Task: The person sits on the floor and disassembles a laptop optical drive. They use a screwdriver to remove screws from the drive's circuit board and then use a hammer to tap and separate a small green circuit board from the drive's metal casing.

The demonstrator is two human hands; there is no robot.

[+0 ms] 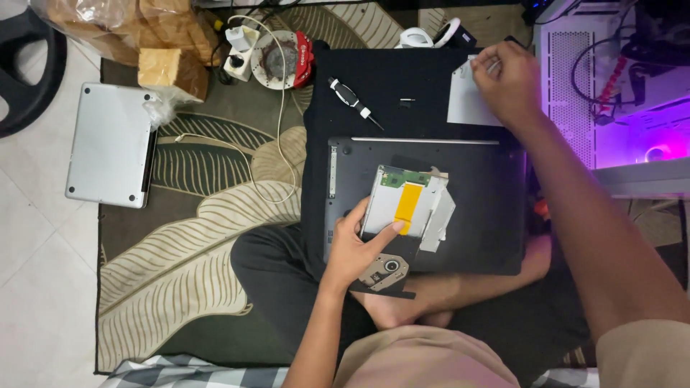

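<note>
My left hand (358, 248) grips a silver optical drive (402, 208) with a yellow ribbon strip and green board, holding it over the underside of a dark laptop (481, 208) that rests on my lap. My right hand (507, 80) reaches to the far right onto a white sheet of paper (466, 104), fingers pinched at its top edge; I cannot tell what they hold. A screwdriver (352, 100) with a black and white handle lies on the black mat (388, 79) beyond the laptop, near a tiny dark part (407, 100).
A silver laptop (108, 144) lies face down at the left on the leaf-patterned rug (194, 237). A white cable, power adapter (241, 44), round tin (280, 57) and brown bags (144, 36) sit at the back. A computer case (575, 79) with purple light stands right.
</note>
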